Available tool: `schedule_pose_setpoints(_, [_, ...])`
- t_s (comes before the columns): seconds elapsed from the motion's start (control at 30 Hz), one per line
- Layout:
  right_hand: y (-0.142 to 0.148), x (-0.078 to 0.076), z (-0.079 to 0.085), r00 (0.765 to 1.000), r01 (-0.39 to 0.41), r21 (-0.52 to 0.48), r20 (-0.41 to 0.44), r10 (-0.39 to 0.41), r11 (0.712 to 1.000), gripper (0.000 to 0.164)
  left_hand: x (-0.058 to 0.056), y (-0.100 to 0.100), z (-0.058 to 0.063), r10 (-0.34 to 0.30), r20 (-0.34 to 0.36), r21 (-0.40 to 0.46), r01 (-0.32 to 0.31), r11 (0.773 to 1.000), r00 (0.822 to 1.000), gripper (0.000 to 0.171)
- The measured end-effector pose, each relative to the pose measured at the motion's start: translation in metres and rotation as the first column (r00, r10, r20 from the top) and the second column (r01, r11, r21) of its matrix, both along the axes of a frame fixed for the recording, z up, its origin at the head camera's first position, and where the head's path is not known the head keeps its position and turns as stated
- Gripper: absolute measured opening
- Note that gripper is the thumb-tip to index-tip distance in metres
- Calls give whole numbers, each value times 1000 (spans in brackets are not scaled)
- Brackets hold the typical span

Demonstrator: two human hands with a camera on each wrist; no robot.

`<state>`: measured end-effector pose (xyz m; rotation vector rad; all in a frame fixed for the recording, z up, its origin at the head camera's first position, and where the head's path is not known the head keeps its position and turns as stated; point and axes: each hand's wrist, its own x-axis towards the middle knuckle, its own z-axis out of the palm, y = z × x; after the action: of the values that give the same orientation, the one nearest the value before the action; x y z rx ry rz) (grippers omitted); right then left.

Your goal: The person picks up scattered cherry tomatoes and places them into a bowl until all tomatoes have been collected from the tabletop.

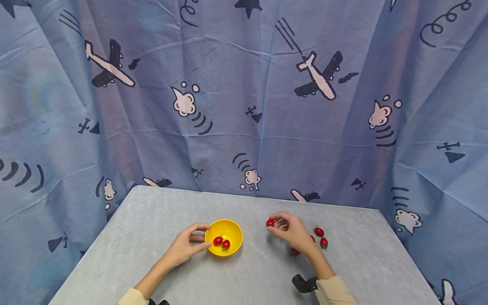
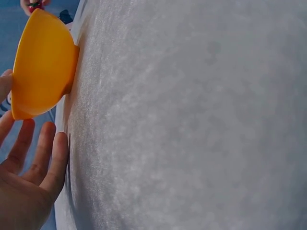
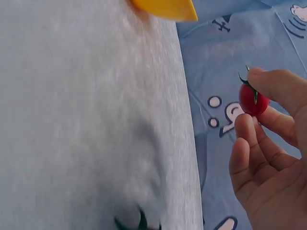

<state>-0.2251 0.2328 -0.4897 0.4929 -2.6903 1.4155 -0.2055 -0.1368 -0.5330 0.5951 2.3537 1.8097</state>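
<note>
Left hand (image 1: 185,245) grips round yellow bowl (image 1: 234,245); right hand (image 1: 293,232) pinches glossy tomato (image 1: 270,223), partly hiding other tomatoes (image 1: 295,252). Creased curtain (image 1: 228,55) backs the table (image 1: 251,279).

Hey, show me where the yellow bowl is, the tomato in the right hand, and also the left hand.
Yellow bowl (image 1: 230,230): head view, bare inner wall.
Held tomato (image 3: 250,102): right wrist view, red skin below the green leaves.
Left hand (image 1: 184,248): head view, middle of the hand.
</note>
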Motion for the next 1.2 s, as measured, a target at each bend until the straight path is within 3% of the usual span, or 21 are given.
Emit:
schedule_pose_setpoints(0.37, [-31, 0, 3, 999, -37, -23, 3, 37, 999, 35, -1, 1, 0, -2, -7, -10, 2, 1000, 1000, 48])
schedule_pose_setpoints(0.83, [-57, 0, 0, 985, -168, -84, -50, 164, 982, 32, -1, 1, 0, -8, -7, -5, 8, 1000, 1000, 48])
schedule_pose_setpoints(1.2, [-74, 3, 2, 985, -170, -48, -6, 170, 984, 28, 0, 0, 0, -8, 1, -8, 8, 1000, 1000, 48])
